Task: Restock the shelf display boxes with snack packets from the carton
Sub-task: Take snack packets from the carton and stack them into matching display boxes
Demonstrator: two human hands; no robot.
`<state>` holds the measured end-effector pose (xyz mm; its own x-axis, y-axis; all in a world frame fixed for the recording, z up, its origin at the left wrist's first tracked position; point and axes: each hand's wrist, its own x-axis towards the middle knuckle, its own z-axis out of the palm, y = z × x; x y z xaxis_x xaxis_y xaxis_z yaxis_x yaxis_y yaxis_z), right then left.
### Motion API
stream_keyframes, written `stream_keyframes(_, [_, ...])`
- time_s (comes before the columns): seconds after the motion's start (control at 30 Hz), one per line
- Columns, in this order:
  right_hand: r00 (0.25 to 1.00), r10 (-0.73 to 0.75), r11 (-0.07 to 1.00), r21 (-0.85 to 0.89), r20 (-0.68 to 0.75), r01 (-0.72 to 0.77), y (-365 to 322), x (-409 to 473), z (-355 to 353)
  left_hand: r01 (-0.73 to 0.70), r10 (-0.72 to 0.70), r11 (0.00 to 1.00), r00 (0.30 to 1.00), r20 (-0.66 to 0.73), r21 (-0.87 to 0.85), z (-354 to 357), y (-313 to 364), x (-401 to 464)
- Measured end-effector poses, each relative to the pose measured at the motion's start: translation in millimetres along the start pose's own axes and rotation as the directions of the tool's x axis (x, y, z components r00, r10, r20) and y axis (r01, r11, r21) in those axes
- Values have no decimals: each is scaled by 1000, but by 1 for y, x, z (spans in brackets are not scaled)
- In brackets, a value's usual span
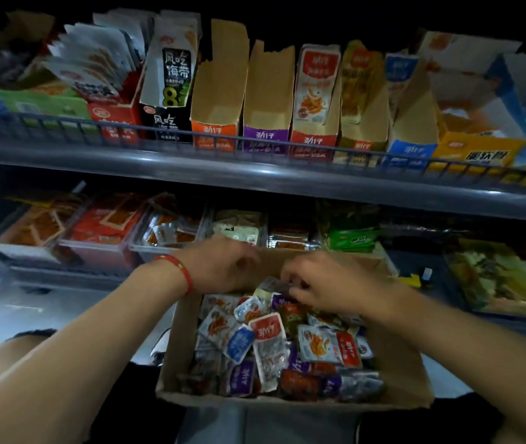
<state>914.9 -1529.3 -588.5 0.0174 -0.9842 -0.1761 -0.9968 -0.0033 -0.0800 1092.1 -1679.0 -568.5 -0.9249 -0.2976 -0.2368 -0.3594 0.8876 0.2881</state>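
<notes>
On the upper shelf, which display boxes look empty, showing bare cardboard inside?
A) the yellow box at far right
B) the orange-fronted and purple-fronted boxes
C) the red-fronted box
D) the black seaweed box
B: the orange-fronted box and the purple-fronted box show only bare brown cardboard inside, while their neighbours hold packets.

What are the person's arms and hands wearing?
Both forearms are bare, with no sleeves showing. The left hand has a thin red bracelet with small gold bits around its wrist. The right hand shows no gloves, rings or watch.
</notes>
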Motion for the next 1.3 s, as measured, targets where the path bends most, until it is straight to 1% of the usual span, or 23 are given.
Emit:
stream_keyframes(0.03, [993,1,1000,-3,121,0,-1,-2,17,21,-25,999,993,113,32,7,2,0])
stream_keyframes(0.1, [958,-42,999,28,284,35,1,-5,42,60,-72,997,946,317,46,19,5,2])
stream_keyframes(0.13, [938,-84,996,64,335,67,1,-6,51,80,-89,996,922,376,41,24,7,3])
stream_keyframes(0.17, [921,-133,990,97,366,105,0,-7,58,90,-96,995,910,404,36,27,8,6])
stream_keyframes(0.23, [901,-208,978,84,381,190,-3,-9,73,91,-95,995,909,406,29,33,7,10])
stream_keyframes(0.33, [896,-239,959,-50,375,277,-5,-8,91,86,-84,996,925,371,13,38,5,16])
stream_keyframes(0.4, [905,-224,962,-65,362,265,-4,-7,100,80,-73,997,932,355,-3,39,6,20])
stream_keyframes(0.53, [931,-232,964,-64,281,259,-3,-3,105,75,-62,997,934,351,-23,39,9,25])
stream_keyframes(0.6, [949,-201,979,9,243,205,3,0,95,70,-51,996,942,331,-48,39,8,28])
stream_keyframes(0.63, [962,-172,984,81,214,158,8,2,87,71,-46,995,947,316,-68,38,8,28])
stream_keyframes(0.7, [982,-86,952,303,167,32,19,6,65,87,-53,990,960,276,-112,35,9,30])
stream_keyframes(0.77, [990,11,837,540,138,-85,30,7,44,99,-58,979,973,222,-178,30,13,30])
stream_keyframes(0.83, [984,156,675,718,87,-171,37,5,25,106,-64,962,984,169,-251,24,18,30])
stream_keyframes(0.87, [972,226,580,794,57,-181,38,3,16,117,-81,954,987,138,-275,22,20,30])
stream_keyframes(0.97, [921,389,305,946,-18,-110,40,-4,-4,137,-135,913,990,32,-383,16,28,26])
stream_keyframes(1.03, [885,464,165,986,-43,-38,36,-9,-14,108,-131,895,991,-24,-434,13,36,22])
stream_keyframes(1.13, [864,499,30,998,-65,58,30,-18,-28,28,-86,929,986,-142,-368,13,43,23])
stream_keyframes(1.17, [867,492,9,997,-72,78,31,-20,-32,8,-89,914,980,-180,-407,11,44,25])
stream_keyframes(1.2, [871,483,10,996,-86,93,32,-22,-36,15,-135,840,974,-182,-542,5,46,24])
stream_keyframes(1.23, [872,477,36,993,-113,109,35,-23,-40,51,-215,682,967,-134,-730,-2,48,23])
stream_keyframes(1.27, [865,475,106,987,-160,124,38,-25,-45,92,-262,471,964,-40,-877,-8,48,21])
stream_keyframes(1.3, [852,473,216,967,-223,134,42,-27,-49,107,-256,261,966,38,-959,-14,48,19])
